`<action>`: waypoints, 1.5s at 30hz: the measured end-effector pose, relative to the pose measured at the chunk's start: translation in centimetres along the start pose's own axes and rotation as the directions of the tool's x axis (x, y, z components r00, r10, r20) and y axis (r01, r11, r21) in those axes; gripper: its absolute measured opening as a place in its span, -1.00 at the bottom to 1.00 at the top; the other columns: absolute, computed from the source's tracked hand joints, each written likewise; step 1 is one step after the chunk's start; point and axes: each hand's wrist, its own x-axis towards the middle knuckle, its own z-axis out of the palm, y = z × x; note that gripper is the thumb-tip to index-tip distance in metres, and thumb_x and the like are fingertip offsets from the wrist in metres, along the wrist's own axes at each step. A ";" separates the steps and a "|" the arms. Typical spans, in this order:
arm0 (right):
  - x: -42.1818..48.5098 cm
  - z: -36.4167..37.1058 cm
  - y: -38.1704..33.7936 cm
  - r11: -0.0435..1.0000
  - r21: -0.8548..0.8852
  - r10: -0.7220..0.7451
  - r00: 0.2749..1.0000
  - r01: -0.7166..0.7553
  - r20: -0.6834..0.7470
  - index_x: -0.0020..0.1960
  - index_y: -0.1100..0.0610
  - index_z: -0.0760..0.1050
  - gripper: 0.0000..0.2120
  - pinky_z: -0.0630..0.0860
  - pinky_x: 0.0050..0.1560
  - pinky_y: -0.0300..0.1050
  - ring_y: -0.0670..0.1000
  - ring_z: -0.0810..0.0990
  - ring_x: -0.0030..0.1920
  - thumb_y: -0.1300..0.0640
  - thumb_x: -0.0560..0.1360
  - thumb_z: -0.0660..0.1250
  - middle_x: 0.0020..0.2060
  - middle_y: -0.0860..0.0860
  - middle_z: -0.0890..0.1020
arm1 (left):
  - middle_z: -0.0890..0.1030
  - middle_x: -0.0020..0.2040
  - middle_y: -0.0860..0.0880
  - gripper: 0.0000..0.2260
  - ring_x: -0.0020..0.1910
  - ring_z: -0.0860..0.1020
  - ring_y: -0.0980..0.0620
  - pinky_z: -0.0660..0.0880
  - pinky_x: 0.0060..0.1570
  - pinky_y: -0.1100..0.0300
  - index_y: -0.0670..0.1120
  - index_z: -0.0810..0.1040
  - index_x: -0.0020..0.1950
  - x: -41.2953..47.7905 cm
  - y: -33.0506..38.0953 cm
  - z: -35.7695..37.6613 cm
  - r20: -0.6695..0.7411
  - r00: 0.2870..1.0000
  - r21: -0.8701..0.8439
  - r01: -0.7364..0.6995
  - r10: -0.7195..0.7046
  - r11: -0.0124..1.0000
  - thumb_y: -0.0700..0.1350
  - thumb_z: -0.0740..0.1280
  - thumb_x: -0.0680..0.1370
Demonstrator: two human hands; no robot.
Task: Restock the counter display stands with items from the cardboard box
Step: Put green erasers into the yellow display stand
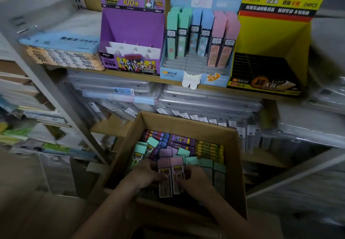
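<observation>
Both hands, left (147, 175) and right (194, 178), pinch two pink cases (170, 178) low-centre in the box (237, 173); square them together before lifting to the blue stand (173, 74).

I'm looking at dim wooden shelves (214, 87) on a grey metal frame (56, 96), crammed with clear plastic folders (205, 100) and stacked notebooks (63, 57).

Stationery shop: shelf (130, 76) with pencil-lead display stands (197, 59), stacked notebooks (61, 55), packaged binders (205, 100).
</observation>
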 end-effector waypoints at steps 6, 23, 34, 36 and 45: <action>0.0 0.2 -0.5 0.990 0.129 0.062 0.998 -0.060 -0.015 0.00 -0.03 0.53 -0.82 0.56 -0.24 -0.36 -0.25 0.60 -0.15 0.19 0.47 0.43 -0.13 -0.16 0.63 | 0.76 -0.14 -0.08 -0.84 -0.13 0.74 -0.03 0.68 -0.02 0.00 -0.17 0.69 0.00 0.4 -0.4 -0.4 -0.049 0.999 -0.069 0.019 -0.022 0.997 -0.33 0.50 0.44; -0.4 -0.7 -0.9 0.950 0.311 0.057 0.995 -0.028 -0.084 -0.10 -0.05 0.59 -0.76 0.52 -0.43 -0.36 -0.25 0.66 -0.28 0.30 0.52 0.36 -0.24 -0.09 0.68 | 0.66 -0.05 0.10 -0.77 -0.06 0.63 0.17 0.60 -0.11 0.25 0.11 0.59 0.00 0.5 1.7 0.0 -0.165 0.984 0.055 -0.057 0.066 0.997 -0.12 0.54 0.44; -0.2 -3.6 1.8 0.975 -0.110 0.164 0.960 -0.193 -0.227 0.47 0.08 0.20 -0.40 0.24 0.46 0.12 0.21 0.19 0.46 0.22 0.52 0.37 0.45 0.12 0.19 | 0.65 0.06 0.21 -0.60 -0.03 0.64 0.23 0.63 -0.11 0.24 0.33 0.58 0.15 -0.6 3.4 3.2 -0.114 0.967 0.141 -0.213 0.229 0.967 -0.15 0.42 0.47; -0.4 -3.5 1.9 0.970 -0.163 0.143 0.965 -0.181 -0.222 0.46 0.09 0.20 -0.39 0.25 0.45 0.10 0.20 0.21 0.43 0.21 0.50 0.39 0.43 0.12 0.22 | 0.68 0.01 0.16 -0.67 -0.11 0.67 0.18 0.64 -0.25 0.23 0.27 0.62 0.08 -0.7 3.3 2.9 -0.150 0.963 0.116 -0.206 0.222 0.972 -0.17 0.41 0.50; -1.5 -2.6 1.3 0.923 -0.372 0.069 0.993 -0.101 -0.098 0.50 0.20 0.16 -0.35 0.50 0.30 -0.04 0.12 0.44 0.38 0.27 0.52 0.39 0.43 0.13 0.32 | 0.58 0.02 0.13 -0.83 0.02 0.54 0.18 0.51 -0.01 0.23 0.12 0.56 -0.02 -1.8 1.4 0.1 -0.012 0.998 0.474 -0.054 0.068 0.879 -0.05 0.50 0.48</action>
